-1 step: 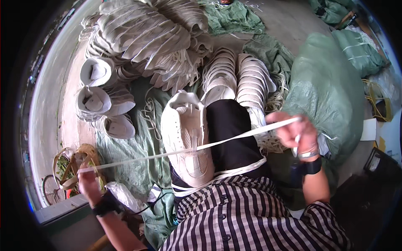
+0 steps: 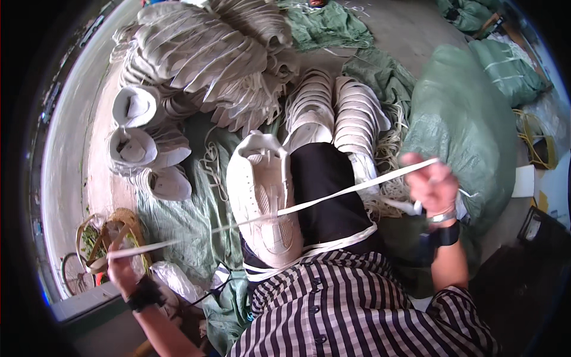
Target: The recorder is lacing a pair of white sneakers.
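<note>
A white shoe upper (image 2: 245, 178) rests on my lap, its heel opening facing away and its toe toward my body. One flat white shoelace (image 2: 357, 188) runs across it through the lowest part of the lacing and stretches out to both sides. At the left, my left hand (image 2: 122, 272) is closed on one end of the lace. My right hand (image 2: 433, 187), raised beside my knee, pinches the other end, and its fingers are slightly blurred. Loose white cord (image 2: 342, 239) lies over my thighs near the toe.
Stacked white shoe uppers (image 2: 196, 56) pile up ahead, with two nested rows (image 2: 309, 101) closer in. Several more uppers (image 2: 134, 146) stand at left. A bulging green sack (image 2: 464, 131) sits at right. A woven basket (image 2: 132, 229) is beside my left hand.
Both hands have moved slightly farther apart, the left one outward to the left and the right one outward to the right. The lace between them spans wider, while the shoe upper stays nearly in place.
</note>
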Motion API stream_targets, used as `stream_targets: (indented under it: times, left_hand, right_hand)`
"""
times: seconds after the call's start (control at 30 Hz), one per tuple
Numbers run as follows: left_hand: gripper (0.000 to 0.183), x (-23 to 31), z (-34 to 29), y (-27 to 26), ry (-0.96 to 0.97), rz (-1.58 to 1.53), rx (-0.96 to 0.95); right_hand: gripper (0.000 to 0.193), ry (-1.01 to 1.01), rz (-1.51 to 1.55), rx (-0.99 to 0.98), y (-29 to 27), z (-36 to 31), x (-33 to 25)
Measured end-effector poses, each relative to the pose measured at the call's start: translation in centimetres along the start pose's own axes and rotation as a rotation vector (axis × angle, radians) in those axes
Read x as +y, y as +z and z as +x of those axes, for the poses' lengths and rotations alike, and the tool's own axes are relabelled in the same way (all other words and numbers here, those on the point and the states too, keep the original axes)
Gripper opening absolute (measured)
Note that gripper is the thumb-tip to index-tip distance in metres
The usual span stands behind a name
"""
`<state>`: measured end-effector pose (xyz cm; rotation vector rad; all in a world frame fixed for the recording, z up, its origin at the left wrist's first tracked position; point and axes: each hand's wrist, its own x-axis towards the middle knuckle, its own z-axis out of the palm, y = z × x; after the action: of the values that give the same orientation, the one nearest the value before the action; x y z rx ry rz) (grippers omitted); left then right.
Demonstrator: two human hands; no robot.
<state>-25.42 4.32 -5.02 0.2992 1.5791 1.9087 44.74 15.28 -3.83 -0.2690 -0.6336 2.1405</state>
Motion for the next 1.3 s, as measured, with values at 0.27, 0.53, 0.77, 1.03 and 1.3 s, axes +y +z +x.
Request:
stream_targets:
  times: [0.27, 0.53, 0.77, 1.03, 1.3]
  left_hand:
    - [0.026, -2.9, -1.9, -11.1, -0.158, 0.335, 0.189]
    - [0.024, -13.1, -9.5, -8.7, -0.478, 0.44, 0.167]
    - [0.022, -7.3, -6.8, -15.8, -0.397, 0.427, 0.272]
    - [0.021, 7.4, -0.1, -18.2, -0.209, 0.271, -0.167]
    - [0.022, -10.2, -12.0, 13.7, -0.368, 0.172, -0.601]
  right_hand:
    - [0.037, -0.845, 0.061, 0.51, -4.8, -12.1, -13.0]
    - [0.022, -0.955, -0.251, 1.482, -12.6, -31.1, -19.1]
    - [0.013, -0.58, -0.745, 2.099, -15.1, -50.9, -17.2]
    - [0.024, -0.558, -0.402, 1.633, -16.5, -26.2, -11.2]
    - [0.053, 0.727, -0.68, 0.176, 6.0, 5.1, 10.1]
